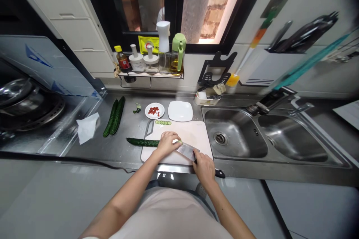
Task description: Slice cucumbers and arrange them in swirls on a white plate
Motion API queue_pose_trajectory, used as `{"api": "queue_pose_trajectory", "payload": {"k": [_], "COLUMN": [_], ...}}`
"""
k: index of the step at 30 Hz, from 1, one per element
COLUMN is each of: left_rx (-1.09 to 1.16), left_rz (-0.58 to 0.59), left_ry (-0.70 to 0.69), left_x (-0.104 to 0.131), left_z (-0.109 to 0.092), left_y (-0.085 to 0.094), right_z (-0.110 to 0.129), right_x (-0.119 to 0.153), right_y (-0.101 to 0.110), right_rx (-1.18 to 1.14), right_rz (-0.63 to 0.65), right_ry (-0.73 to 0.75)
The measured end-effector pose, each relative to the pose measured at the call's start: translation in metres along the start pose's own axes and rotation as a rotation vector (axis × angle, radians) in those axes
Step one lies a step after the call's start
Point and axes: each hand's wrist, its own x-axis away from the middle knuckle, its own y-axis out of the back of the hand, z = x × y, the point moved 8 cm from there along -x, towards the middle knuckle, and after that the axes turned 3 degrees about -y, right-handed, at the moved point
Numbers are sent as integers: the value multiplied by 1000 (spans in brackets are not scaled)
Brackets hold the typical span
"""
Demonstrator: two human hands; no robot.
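A dark green cucumber (143,142) lies across the left side of the white cutting board (200,140), its tail reaching past the board's edge. My left hand (168,143) is closed over its right end, where a pale cut face shows. Wrapped round the black handle of a kitchen knife (188,150), my right hand (204,166) keeps the broad blade beside that cut end. The handle's black butt sticks out below the hand. A short row of cucumber slices (163,122) rests along the board's upper left edge.
Beyond the board stand a white plate (180,111) and a small dish (159,114) of chopped red pieces. Two whole cucumbers (114,116) and a paper towel (88,128) lie left. A double sink (238,134) is at right; a condiment rack (151,75) hangs behind.
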Motion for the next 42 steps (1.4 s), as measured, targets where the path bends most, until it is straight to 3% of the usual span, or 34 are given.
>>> {"api": "queue_pose_trajectory", "payload": {"k": [6, 11, 15, 26, 42], "left_rx": [187, 221, 205, 25, -193], "left_rz": [-83, -187, -190, -129, -61], "left_ry": [100, 495, 624, 650, 519], "left_x": [-8, -9, -23, -60, -76], "left_z": [11, 58, 83, 112, 104], "left_y": [3, 15, 15, -1, -3], "right_z": [-8, -21, -27, -33, -36], "right_x": [-5, -9, -9, -8, -6], "right_y": [-2, -7, -13, -22, -14], "right_rx": [-12, -56, -107, -166, -174], "right_rz": [-54, -70, -79, -112, -75], "right_ry": [-19, -79, -113, -126, -150]}}
